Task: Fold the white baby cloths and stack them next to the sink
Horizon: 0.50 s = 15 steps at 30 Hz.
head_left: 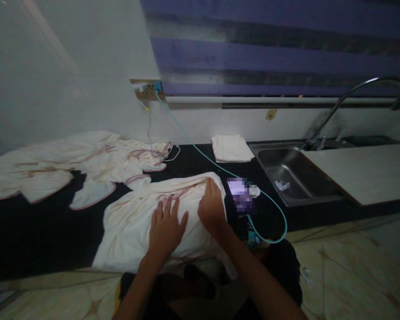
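Cream garment (136,226) lies spread on the black counter (46,235), under both hands. Left hand (166,227) flat, fingers splayed, pressing; right hand (212,209) curled over the fold edge, gripping nothing firmly. Best to smooth outward before creasing. Beyond the right hand: sink (286,178), folded towel (231,148), phone (242,195).

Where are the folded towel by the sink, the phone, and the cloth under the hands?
folded towel (231,148), head view, middle of its top face.
phone (242,195), head view, centre of its lit screen.
cream cloth (130,226), head view, flat part left of the left hand.
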{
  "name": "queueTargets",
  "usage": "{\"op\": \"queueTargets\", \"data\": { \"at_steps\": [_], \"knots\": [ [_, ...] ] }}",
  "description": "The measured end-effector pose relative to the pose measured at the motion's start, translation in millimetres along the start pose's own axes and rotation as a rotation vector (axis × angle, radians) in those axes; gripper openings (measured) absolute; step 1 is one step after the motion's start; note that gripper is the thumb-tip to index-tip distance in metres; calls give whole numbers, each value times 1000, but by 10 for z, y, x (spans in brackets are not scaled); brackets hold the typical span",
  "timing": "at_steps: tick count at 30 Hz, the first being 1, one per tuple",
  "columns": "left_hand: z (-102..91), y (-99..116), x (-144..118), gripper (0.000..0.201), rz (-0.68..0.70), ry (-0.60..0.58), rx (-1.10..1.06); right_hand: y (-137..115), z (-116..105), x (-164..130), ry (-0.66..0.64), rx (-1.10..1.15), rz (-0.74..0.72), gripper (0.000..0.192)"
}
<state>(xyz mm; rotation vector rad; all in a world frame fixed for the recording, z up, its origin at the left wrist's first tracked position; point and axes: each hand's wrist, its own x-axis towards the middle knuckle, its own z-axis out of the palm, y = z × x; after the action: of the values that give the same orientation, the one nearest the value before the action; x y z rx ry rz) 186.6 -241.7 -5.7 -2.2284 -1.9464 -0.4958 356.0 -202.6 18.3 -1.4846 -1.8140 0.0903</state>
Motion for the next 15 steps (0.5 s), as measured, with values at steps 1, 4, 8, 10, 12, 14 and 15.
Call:
{"op": "queueTargets", "data": {
  "at_steps": [1, 4, 8, 10, 12, 14, 15],
  "knots": [
    [13, -11, 10, 67, -15, -28, 27, 38, -105, 80, 2, -25, 4, 72],
    [-15, -93, 82, 68, -32, -86, 73, 208, -471, 332, -24, -129, -34, 60],
    [-19, -154, 164, 67, -57, -82, 135, 519, -836, 575, -36, -329, -22, 29],
    [15, -158, 179, 67, -59, -70, 154, 646, -910, 646, -23, -381, -24, 27],
    [47, -161, 188, 68, -63, -62, 162, 727, -938, 708, -20, -383, -28, 26],
    [68, -168, 207, 69, -72, -62, 157, 774, -962, 784, -3, -347, -10, 25],
    [73, -173, 222, 69, -78, -66, 150, 794, -983, 831, 25, -320, 18, 24]
  ]
}}
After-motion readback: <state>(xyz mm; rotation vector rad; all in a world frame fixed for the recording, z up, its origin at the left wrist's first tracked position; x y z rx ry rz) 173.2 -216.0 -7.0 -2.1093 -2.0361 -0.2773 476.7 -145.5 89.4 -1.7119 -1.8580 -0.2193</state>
